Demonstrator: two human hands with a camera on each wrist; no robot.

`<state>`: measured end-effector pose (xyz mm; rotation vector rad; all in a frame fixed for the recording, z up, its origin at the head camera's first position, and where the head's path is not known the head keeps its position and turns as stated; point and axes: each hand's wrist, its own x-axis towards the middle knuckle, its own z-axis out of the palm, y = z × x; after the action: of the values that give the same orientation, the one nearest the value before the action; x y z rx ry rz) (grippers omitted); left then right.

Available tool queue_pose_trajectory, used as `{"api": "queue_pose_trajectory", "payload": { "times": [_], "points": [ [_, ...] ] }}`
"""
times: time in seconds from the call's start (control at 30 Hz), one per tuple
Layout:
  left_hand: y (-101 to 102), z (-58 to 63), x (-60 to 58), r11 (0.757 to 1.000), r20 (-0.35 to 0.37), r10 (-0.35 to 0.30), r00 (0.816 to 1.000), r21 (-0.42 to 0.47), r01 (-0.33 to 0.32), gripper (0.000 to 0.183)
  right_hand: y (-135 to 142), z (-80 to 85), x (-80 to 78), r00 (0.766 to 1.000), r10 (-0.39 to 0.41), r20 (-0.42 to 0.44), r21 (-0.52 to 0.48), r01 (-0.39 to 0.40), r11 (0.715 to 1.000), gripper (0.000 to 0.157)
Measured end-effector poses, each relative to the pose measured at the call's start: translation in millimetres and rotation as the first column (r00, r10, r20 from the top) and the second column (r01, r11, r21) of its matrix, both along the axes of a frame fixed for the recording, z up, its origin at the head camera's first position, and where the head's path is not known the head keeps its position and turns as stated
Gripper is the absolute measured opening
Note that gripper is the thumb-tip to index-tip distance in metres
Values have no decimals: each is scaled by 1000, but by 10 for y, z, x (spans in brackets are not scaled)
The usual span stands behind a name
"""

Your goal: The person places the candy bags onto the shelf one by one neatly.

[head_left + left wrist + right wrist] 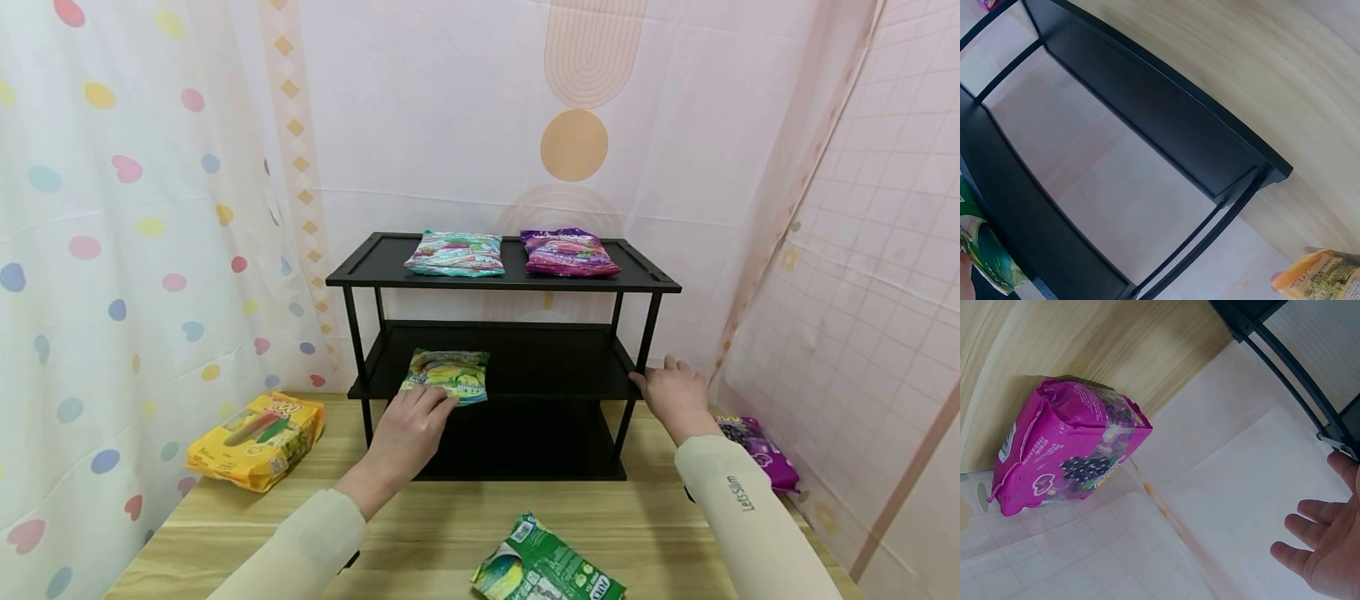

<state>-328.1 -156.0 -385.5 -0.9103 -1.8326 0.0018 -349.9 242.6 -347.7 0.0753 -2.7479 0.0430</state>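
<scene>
A green and yellow snack bag [447, 374] lies at the front left of the middle shelf, its lower edge over the shelf's rim. My left hand [408, 429] pinches its near left corner; in the left wrist view only a fingertip and part of that bag [991, 256] show at the left edge. On the other side my right hand [672, 395] touches the right end of the black three-tier rack [555, 362] at the middle shelf, by the post. Its fingers [1307, 531] are spread and loosely extended in the right wrist view, with nothing held.
On the top shelf lie a teal and white bag [456, 255] and a purple-red bag [570, 252]. A yellow bag [255, 440] sits left of the rack, a purple grape bag [1072, 447] right of it. In front, a green bag [547, 562] lies on the wooden table [420, 533].
</scene>
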Motion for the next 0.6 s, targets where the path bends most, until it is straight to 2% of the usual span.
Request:
{"api": "queue_pose_trajectory", "payload": {
  "times": [0.4,0.6],
  "points": [
    [19,26,-62,999,47,37,998,-13,-37,24,-3,3,-1,1000,-7,14,-2,7,1000,43],
    [22,34,-73,997,90,79,993,-24,-77,23,-10,8,10,1000,-8,15,-4,8,1000,43]
  ]
}}
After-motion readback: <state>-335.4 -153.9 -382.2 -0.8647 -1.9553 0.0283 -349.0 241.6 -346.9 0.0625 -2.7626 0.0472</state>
